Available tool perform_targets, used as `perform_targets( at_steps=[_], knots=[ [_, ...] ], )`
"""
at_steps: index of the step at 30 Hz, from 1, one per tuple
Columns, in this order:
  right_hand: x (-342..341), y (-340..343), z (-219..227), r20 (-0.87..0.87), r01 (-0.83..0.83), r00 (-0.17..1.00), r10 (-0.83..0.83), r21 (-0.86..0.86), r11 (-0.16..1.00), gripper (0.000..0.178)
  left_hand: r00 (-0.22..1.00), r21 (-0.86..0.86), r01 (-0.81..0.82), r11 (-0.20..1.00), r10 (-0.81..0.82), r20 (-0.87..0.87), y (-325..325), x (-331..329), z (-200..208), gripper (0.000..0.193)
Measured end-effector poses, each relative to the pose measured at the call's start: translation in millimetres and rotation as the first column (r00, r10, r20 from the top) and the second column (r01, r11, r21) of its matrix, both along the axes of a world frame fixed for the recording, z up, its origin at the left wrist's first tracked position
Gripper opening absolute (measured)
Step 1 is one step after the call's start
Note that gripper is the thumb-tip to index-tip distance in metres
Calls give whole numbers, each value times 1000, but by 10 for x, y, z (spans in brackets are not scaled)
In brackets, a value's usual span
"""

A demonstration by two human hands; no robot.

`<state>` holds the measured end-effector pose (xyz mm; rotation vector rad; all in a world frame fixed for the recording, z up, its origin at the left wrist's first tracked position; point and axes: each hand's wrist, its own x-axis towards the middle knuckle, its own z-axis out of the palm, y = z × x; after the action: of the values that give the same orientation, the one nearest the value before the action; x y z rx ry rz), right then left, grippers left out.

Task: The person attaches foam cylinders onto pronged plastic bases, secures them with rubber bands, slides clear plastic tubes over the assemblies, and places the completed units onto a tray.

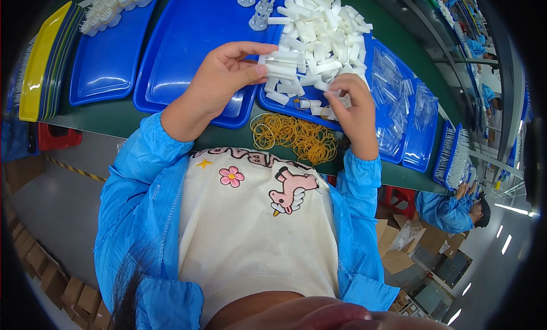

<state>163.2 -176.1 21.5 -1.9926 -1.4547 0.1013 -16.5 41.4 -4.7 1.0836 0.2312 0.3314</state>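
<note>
My left hand is closed, thumb against fingers, on a small bundle of white and translucent tube-like pieces. The bundle sits at the left edge of a heap of short white pieces, which fills a blue tray. To the right, my right hand pinches one short white piece over the near part of that heap. What these pieces are exactly I cannot make out. Below both hands lies a tangle of yellow-brown rubber bands on the green table.
A large blue tray with a few clear clustered parts lies left of the heap. Trays of clear plastic tubes stand right. Stacked yellow-edged trays stand far left. A co-worker in blue sits far right.
</note>
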Motion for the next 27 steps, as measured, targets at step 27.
perform_targets(
  at_steps=[27],
  knots=[
    [-351, 61, 108, -727, 205, 687, 9, 205, 957, 22, 998, 235, -21, 972, 8, 57, -216, 36, 12, 41]
  ],
)
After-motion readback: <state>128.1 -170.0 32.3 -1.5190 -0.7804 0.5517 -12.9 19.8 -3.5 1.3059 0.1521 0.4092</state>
